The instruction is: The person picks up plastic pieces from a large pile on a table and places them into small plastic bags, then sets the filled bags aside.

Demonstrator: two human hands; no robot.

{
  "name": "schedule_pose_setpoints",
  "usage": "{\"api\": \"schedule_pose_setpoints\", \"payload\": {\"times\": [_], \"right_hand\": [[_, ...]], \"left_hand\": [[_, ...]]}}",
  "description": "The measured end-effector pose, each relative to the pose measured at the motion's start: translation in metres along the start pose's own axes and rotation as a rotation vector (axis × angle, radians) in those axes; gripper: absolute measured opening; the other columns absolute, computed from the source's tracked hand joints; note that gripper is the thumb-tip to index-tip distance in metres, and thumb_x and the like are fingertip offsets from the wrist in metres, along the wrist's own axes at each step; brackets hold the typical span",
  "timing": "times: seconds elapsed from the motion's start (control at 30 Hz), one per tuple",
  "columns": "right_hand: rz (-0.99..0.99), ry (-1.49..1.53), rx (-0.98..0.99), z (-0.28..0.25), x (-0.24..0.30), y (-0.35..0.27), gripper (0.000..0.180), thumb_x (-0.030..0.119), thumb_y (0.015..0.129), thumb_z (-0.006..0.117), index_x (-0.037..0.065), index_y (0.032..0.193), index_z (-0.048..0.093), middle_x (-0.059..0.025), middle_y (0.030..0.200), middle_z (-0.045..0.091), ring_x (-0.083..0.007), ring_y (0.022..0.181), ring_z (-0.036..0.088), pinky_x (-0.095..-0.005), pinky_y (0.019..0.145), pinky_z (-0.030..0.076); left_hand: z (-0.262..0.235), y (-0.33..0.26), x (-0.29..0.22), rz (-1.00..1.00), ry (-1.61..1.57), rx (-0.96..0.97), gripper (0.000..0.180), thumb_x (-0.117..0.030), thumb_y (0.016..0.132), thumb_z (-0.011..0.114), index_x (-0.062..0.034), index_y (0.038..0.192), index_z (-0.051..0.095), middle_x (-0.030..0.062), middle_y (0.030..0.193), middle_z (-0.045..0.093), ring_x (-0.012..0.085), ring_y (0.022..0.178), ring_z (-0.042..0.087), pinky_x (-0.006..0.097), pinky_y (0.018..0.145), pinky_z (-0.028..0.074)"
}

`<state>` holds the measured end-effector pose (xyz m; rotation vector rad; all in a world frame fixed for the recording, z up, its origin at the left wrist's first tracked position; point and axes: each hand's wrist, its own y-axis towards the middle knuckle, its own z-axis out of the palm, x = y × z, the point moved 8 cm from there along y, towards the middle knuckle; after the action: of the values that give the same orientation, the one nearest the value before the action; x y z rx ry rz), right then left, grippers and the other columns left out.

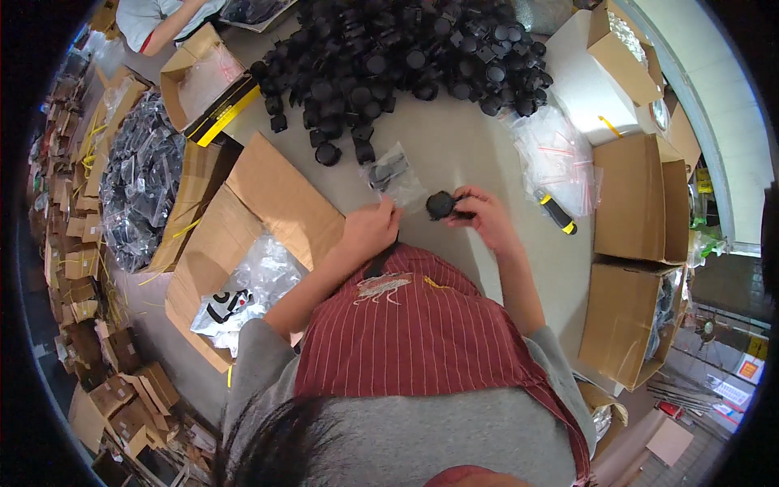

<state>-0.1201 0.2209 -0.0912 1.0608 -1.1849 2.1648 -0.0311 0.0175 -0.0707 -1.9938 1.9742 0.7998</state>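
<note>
My left hand (372, 229) is closed, its thumb and fingertips pinched at the lower edge of a small clear plastic bag (412, 188). A dark, flat-looking piece (388, 170) shows inside that bag. To the right, my right hand (489, 219) grips a small black plastic part with a round head (441, 205) between thumb and fingers. The round head points left, close to the bag but seemingly apart from it. Beyond both hands, a large heap of similar black parts (381, 65) covers the far side of the table.
Clear bags with red strips (556, 158) lie at the right beside a yellow-and-black cutter (557, 213). Cardboard boxes (629, 199) stand along the right edge. An open carton (284, 195) is at my left, near a box of bagged black parts (142, 178). A person's arm (172, 28) shows far left.
</note>
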Motion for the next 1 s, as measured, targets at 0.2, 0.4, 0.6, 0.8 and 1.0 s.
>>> {"api": "schedule_pose_setpoints", "payload": {"times": [0.2, 0.4, 0.6, 0.8, 1.0], "right_hand": [[0.027, 0.304, -0.01, 0.026, -0.042, -0.004, 0.029, 0.011, 0.096, 0.058, -0.009, 0.117, 0.056, -0.018, 0.117, 0.06, -0.0298, 0.102, 0.066, -0.0396, 0.096, 0.056], [-0.048, 0.335, 0.023, 0.033, -0.053, -0.011, 0.038, 0.013, 0.098, 0.057, -0.006, 0.131, 0.052, -0.0162, 0.127, 0.058, -0.025, 0.111, 0.063, -0.0357, 0.096, 0.054], [0.097, -0.2, 0.082, 0.033, -0.049, -0.011, 0.046, 0.018, 0.095, 0.064, -0.002, 0.135, 0.052, -0.0096, 0.106, 0.067, -0.0184, 0.084, 0.067, -0.0302, 0.075, 0.055], [0.002, -0.018, 0.015, 0.027, -0.057, 0.007, 0.049, 0.015, 0.095, 0.063, 0.0, 0.139, 0.049, -0.0074, 0.094, 0.067, -0.0147, 0.07, 0.063, -0.0284, 0.065, 0.053], [-0.212, -0.15, 0.097, 0.031, -0.069, 0.02, 0.049, 0.012, 0.098, 0.057, 0.0, 0.143, 0.045, -0.0052, 0.089, 0.066, -0.0133, 0.07, 0.062, -0.0296, 0.064, 0.053]], "left_hand": [[0.012, 0.01, -0.013, 0.07, -0.086, -0.009, 0.017, -0.023, 0.091, 0.062, -0.0087, 0.086, 0.054, 0.0137, 0.059, 0.06, 0.0347, 0.054, 0.062, 0.047, 0.05, 0.047], [0.022, 0.011, -0.015, 0.088, -0.053, 0.048, 0.016, -0.022, 0.091, 0.06, -0.0081, 0.088, 0.054, 0.0137, 0.058, 0.059, 0.0343, 0.052, 0.061, 0.047, 0.048, 0.047], [0.026, 0.013, -0.017, 0.113, -0.024, 0.123, 0.014, -0.022, 0.09, 0.061, -0.0092, 0.09, 0.055, 0.0121, 0.061, 0.061, 0.0336, 0.054, 0.062, 0.046, 0.048, 0.047], [0.02, 0.012, -0.03, 0.211, -0.062, 0.12, 0.015, -0.023, 0.088, 0.062, -0.01, 0.09, 0.055, 0.0109, 0.068, 0.064, 0.0322, 0.063, 0.064, 0.047, 0.052, 0.048], [0.019, 0.01, -0.025, 0.191, -0.166, 0.09, 0.013, -0.021, 0.088, 0.061, -0.0099, 0.089, 0.056, 0.0129, 0.067, 0.062, 0.0342, 0.062, 0.063, 0.047, 0.053, 0.047]]}}
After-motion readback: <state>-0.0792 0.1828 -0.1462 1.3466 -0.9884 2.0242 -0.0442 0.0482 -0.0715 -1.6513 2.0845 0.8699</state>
